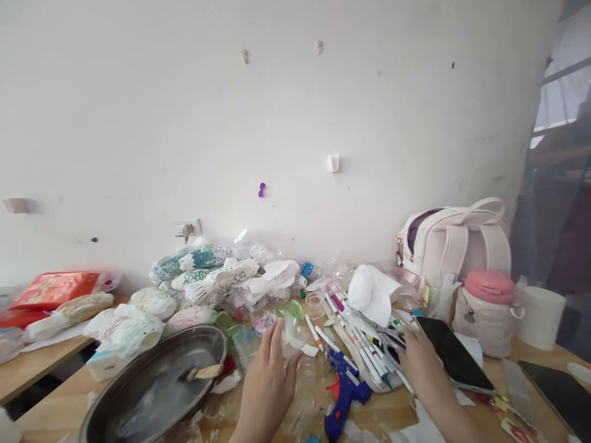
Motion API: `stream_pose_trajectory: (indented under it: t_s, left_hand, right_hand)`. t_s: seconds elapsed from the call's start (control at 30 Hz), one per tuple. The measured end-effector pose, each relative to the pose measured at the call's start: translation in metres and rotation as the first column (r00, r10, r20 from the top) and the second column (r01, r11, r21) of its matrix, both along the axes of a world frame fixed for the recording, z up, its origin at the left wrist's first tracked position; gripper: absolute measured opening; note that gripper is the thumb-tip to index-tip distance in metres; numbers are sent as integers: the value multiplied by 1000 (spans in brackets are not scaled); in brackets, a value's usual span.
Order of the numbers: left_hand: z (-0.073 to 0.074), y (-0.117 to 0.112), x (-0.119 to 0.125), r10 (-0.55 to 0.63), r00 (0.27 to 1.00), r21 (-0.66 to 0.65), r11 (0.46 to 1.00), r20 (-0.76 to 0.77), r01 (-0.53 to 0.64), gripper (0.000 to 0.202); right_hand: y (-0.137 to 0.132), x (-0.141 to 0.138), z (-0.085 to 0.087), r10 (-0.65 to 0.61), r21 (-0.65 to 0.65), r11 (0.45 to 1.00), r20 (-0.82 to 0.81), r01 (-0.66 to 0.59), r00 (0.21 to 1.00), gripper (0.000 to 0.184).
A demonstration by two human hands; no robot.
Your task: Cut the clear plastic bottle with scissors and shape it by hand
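Observation:
My left hand (268,384) is held over the littered table, its fingers stretched out and the thumb apart, with nothing in it. My right hand (422,363) has its fingers on the dark handles of a pair of scissors (392,344), whose blades point left over a bunch of white markers (364,351). Between my hands lies a blue glue gun (344,391) with an orange trigger. Clear plastic scraps (302,387) and an orange-and-white marker (314,332) are beside my left hand.
At left stand an oval metal basin (99,403) with a wooden-handled brush (205,372) and several painted paper-wrapped shapes (207,280). To the right are a black phone (455,354), a pink-lidded pouch (484,326), a paper roll (540,317) and a pink backpack (462,246) by the wall.

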State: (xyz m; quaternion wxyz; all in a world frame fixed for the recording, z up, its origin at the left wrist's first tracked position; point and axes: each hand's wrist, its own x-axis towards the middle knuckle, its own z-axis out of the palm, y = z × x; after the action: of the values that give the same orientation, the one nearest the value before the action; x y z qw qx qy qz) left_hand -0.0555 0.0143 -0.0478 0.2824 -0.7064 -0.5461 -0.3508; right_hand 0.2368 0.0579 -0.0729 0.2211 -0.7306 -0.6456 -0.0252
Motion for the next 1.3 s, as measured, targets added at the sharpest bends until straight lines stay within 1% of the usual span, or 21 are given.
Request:
stream_pose_trajectory:
  t_s: [0.13,0.2,0.3,0.37,0.43,0.5,0.6,0.67,0.73,0.8,0.87,0.93,0.97,1.0,1.03,1.1,1.13,1.17,1.2,1.23,1.3]
  left_hand:
    - [-2,-2,2,-17,1000,-41,999,25,18,44]
    - [-2,-3,3,-19,999,-57,998,36,21,44]
    - [-4,-3,3,-28,999,-72,997,42,31,45]
    - [-5,-4,2,-39,999,-77,996,36,41,45]
    - [-6,-5,2,-48,998,-85,995,29,51,47]
    - [-8,-6,1,-54,998,-99,993,32,57,48]
    - [-9,-6,1,-65,997,-119,990,50,71,48]
    - [-8,-5,1,-74,996,-117,990,56,80,47]
    - [-8,-5,2,-78,995,-107,991,60,84,46]
    - [-7,-5,4,-84,994,-98,991,66,90,45]
    - [-7,-5,6,-92,994,-88,991,64,97,44]
    - [-7,-6,8,-95,994,-66,993,45,98,45]
    - [-7,-7,9,-91,995,-57,994,35,93,45]
    - [-8,-7,10,-88,996,-51,995,24,89,45]
    - [-9,-8,10,-87,996,-49,995,15,88,46]
    - [-11,-8,10,-83,996,-48,995,15,84,47]
    - [-13,-7,9,-85,996,-53,995,22,86,47]
    - [-14,-6,8,-89,995,-61,994,33,91,46]
    - [-16,-6,7,-93,994,-72,993,52,97,46]
    - [-17,-5,6,-97,992,-87,991,79,104,45]
    - [-18,-3,5,-108,982,-109,986,154,125,46]
  right_hand:
    - [-1,-2,6,107,12,994,26,-107,994,28]
    - [-5,-9,14,210,18,977,34,-211,977,28]
    - [-10,-30,23,426,-25,905,41,-425,904,29]
    - [-11,-44,24,530,-91,847,46,-524,847,28]
    - [-8,-55,22,579,-155,810,60,-566,813,29]
    - [-4,-61,21,599,-202,792,81,-576,796,27]
    - [1,-62,32,598,-248,789,101,-562,795,25]
    - [2,-62,52,592,-255,792,100,-554,800,26]
    - [0,-63,83,588,-245,796,96,-553,803,27]
    - [-5,-70,122,605,-238,783,77,-575,793,24]
    - [-12,-85,166,657,-254,736,44,-627,753,19]
    - [-23,-108,210,737,-275,648,-5,-710,675,15]
    - [-30,-122,230,787,-285,580,-43,-763,615,12]
    - [-37,-138,247,849,-296,465,-118,-835,514,13]
    - [-45,-154,261,899,-251,342,-195,-906,393,16]
    - [-60,-183,278,944,-104,222,-226,-969,240,29]
    - [-66,-195,283,964,-85,164,-196,-983,178,41]
    - [-71,-205,284,972,-81,169,-152,-982,179,48]
    - [-75,-210,283,975,-87,191,-99,-978,199,49]
    - [-75,-213,280,969,-112,238,-46,-965,244,42]
    - [-69,-207,268,927,-170,373,38,-912,372,21]
